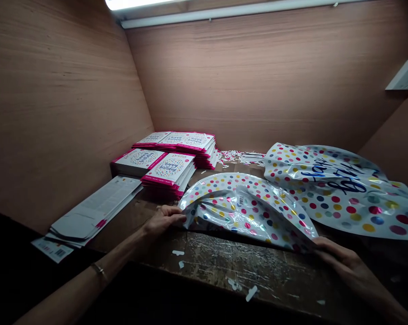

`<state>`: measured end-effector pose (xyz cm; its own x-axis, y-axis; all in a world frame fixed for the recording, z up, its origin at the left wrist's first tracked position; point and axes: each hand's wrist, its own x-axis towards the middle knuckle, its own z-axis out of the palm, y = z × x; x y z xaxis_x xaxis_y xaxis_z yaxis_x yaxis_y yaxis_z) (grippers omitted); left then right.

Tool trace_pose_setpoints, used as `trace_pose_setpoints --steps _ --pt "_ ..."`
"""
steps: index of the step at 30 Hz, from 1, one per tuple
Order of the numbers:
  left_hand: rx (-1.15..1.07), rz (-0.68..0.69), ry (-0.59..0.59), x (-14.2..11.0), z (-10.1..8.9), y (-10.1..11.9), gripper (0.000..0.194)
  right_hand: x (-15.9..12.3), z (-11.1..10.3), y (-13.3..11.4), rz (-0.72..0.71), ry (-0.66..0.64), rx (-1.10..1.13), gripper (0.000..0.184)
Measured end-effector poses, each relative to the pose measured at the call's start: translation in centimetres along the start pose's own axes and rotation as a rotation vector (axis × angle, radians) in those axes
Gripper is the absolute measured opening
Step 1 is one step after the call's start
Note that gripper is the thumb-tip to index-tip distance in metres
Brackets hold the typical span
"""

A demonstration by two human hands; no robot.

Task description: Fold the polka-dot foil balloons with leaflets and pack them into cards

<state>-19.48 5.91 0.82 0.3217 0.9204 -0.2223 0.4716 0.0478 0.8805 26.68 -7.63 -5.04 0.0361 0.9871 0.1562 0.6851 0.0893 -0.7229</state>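
A white foil balloon (246, 216) with coloured dots lies flat and partly folded over on the worktop in front of me. My left hand (165, 216) pinches its left corner between thumb and fingers. At the opposite corner my right hand (339, 255) is closed on the foil, fingers partly in shadow. The balloon's near part is folded over, with a small barcode showing near its middle. Just beyond it on the right rests a pile of similar dotted foil balloons (346, 189) with dark blue lettering.
Stacks of pink-edged "happy birthday" packets (170, 167) stand at the back left. Nearer lie flat white printed sleeves (97, 210). Small paper strips (229, 156) are heaped by the back wall. White scraps (251, 293) dot the worn worktop (210, 257). Wooden panels (251, 76) enclose the space.
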Motion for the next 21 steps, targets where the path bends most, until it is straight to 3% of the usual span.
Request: trace_pose_setpoints --steps 2,4,7,10,13,18,21 --pt "0.122 0.053 0.144 -0.7 0.4 -0.6 0.032 -0.4 0.6 0.0 0.010 0.092 -0.010 0.031" --pt "0.459 0.050 0.286 -1.0 1.0 -0.9 0.030 -0.6 1.3 -0.7 0.055 0.182 -0.100 0.033" --pt "0.863 -0.018 0.370 -1.0 1.9 -1.1 0.027 -1.2 2.5 -2.2 0.128 0.208 -0.382 0.036" --pt "0.968 -0.029 0.346 -0.8 2.5 -1.4 0.026 -2.2 3.5 -3.4 0.116 0.167 -0.683 0.039" --pt "1.044 -0.019 0.323 -0.6 2.8 -1.8 0.027 -3.3 4.0 -3.9 0.074 0.192 -0.845 0.041" --pt "1.112 -0.028 0.344 -0.1 2.2 -1.6 0.031 -4.4 4.2 -4.4 0.076 0.248 -0.945 0.047" --pt "1.136 -0.006 0.430 -0.6 3.2 -0.1 0.035 -5.1 4.3 -4.5 0.043 0.269 -0.966 0.046"
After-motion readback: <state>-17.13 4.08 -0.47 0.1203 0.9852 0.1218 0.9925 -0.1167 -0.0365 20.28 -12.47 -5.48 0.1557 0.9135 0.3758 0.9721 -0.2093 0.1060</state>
